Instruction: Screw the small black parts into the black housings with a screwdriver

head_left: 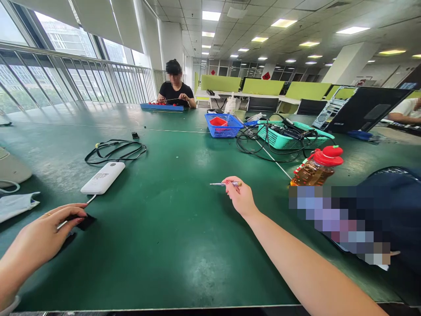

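My right hand (240, 197) is closed on a small screwdriver (217, 184), its thin shaft pointing left above the green table (184, 237). At the lower left, my left hand (49, 228) pinches a white cable (91, 199) between thumb and fingers. A small black piece (87, 222) shows just under those fingertips; whether they grip it too, I cannot tell. The cable runs to a white power bank (103, 177) lying beyond the hand. Behind that lies a looped black cable (115, 151).
A blue basket (225, 127), a green basket (283, 139) of cables and a red-lidded bottle (317, 169) stand at the back right. Dark fabric (391, 210) covers the right side. A face mask (18, 206) lies far left. A person (176, 90) sits across the table.
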{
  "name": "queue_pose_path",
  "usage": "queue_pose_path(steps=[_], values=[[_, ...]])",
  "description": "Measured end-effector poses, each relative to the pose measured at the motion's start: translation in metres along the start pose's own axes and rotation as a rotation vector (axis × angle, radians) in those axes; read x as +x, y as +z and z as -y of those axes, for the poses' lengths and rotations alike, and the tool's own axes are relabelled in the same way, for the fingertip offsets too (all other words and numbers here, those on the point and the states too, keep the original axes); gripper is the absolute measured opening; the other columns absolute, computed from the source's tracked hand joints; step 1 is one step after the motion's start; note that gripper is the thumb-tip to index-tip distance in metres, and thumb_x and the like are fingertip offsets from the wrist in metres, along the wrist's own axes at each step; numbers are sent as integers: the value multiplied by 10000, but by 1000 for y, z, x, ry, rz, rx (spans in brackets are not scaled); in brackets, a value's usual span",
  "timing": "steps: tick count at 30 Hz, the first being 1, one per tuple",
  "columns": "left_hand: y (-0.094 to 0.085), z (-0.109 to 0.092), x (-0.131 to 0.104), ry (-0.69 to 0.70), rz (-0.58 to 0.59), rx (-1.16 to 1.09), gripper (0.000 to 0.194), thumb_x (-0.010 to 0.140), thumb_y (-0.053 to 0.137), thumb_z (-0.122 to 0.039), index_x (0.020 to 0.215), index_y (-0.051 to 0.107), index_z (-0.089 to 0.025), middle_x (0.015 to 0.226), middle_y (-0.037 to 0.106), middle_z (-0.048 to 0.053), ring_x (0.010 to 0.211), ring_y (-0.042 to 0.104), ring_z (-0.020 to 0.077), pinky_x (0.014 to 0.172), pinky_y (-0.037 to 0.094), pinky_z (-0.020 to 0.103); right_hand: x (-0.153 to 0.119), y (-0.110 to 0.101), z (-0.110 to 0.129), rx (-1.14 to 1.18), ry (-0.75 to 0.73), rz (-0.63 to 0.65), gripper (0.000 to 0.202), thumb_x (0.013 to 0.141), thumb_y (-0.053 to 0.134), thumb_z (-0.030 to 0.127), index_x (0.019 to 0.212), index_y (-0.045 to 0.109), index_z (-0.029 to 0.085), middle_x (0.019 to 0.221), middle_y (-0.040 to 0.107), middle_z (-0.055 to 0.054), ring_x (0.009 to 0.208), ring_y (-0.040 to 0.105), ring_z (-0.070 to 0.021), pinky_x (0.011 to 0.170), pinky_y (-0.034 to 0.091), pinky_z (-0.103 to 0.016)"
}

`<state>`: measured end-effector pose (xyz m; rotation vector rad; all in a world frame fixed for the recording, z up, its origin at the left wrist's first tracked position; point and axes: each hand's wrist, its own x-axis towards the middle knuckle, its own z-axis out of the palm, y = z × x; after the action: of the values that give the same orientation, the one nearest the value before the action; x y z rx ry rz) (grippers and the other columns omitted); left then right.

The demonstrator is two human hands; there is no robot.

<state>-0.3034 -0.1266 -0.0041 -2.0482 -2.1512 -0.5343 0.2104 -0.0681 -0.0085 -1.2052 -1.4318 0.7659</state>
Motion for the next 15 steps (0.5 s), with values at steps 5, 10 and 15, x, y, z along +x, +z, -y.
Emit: queue_pose_path(steps=[5,10,15], values=[[2,7,-1,75,120,18,376,867,389,-430,1090,689,-388,1224,680,-142,993,683,193,817,544,303,1,0,-3,-13,-7,2,378,861,530,573,863,638,211,626,517,17,505,426,-114,473,354,-249],[3,13,-5,122,123,59,489,825,360,-325,1221,627,-428,1286,640,-159,1017,679,178,861,543,313,1,0,-2,-12,-11,5,366,862,538,558,856,642,207,617,516,16,507,430,-113,471,351,-247],[-2,13,-8,139,170,38,577,754,345,-224,1213,647,-399,1336,613,-141,1101,659,186,934,517,333,0,0,0,-12,-12,12,360,860,540,554,847,640,208,616,515,14,513,436,-117,477,364,-251]])
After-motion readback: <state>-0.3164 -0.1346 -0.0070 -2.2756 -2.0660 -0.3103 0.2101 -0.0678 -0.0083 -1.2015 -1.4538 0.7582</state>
